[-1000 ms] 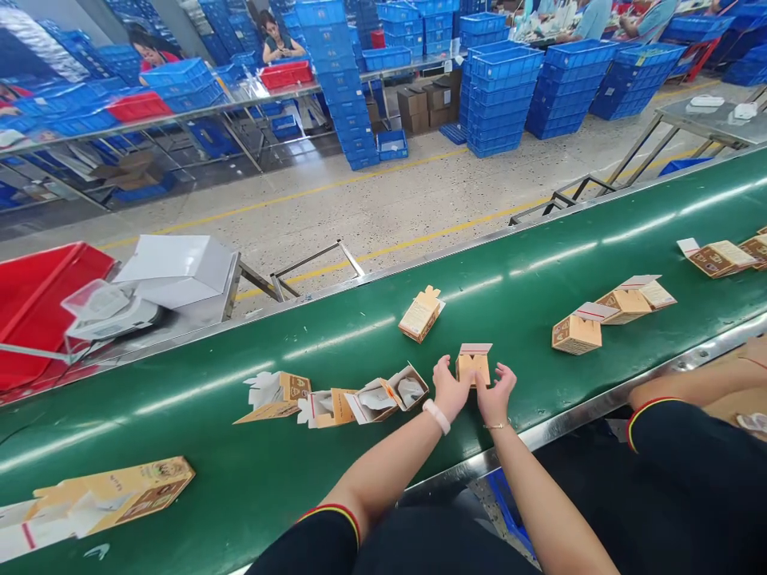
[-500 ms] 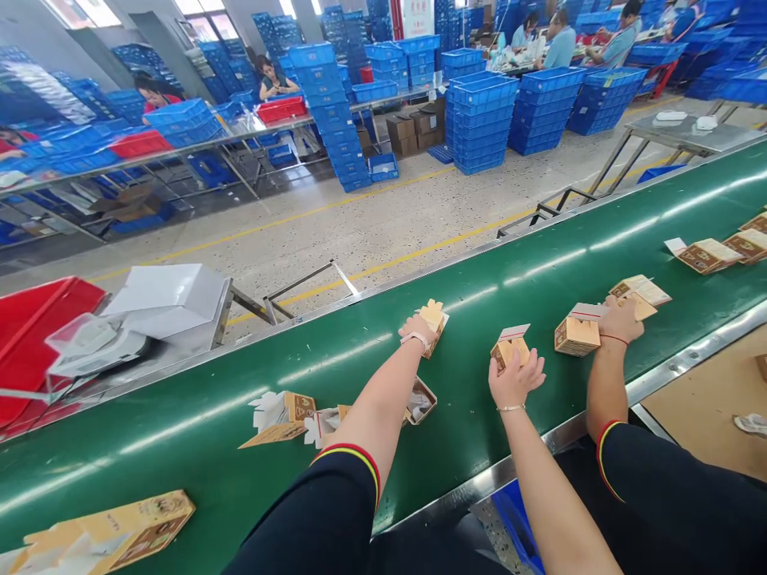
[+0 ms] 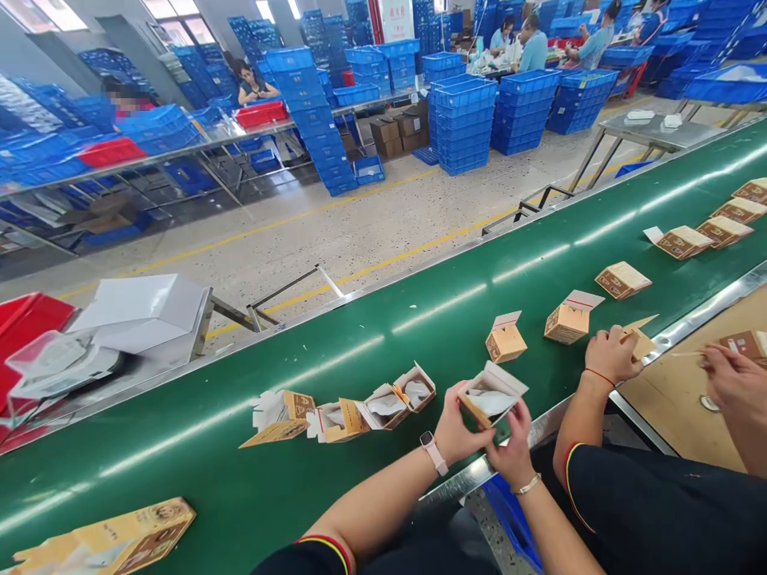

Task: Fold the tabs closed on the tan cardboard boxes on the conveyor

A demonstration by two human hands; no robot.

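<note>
An open carton (image 3: 492,393) with white padding inside is held between my two hands above the near edge of the green belt. My left hand (image 3: 456,431) is closed on its left side. On the right side, my right hand (image 3: 513,447) grips the same carton, with the thumb low. Its mouth faces up toward me and a white flap sticks out on the right. Just beyond it stands a small carton (image 3: 506,342) with a raised flap. Left of my hands, several open cartons (image 3: 387,406) with white contents lie in a row.
Another person's hand (image 3: 610,355) rests on a carton to the right, and a further hand (image 3: 728,375) works over a brown board. The green conveyor belt (image 3: 240,479) carries more cartons (image 3: 680,241). Blue crates (image 3: 461,128) stand beyond the aisle.
My left hand has come down and nearer with a carton. My right hand has let go of the small carton and joined the left on this one.
</note>
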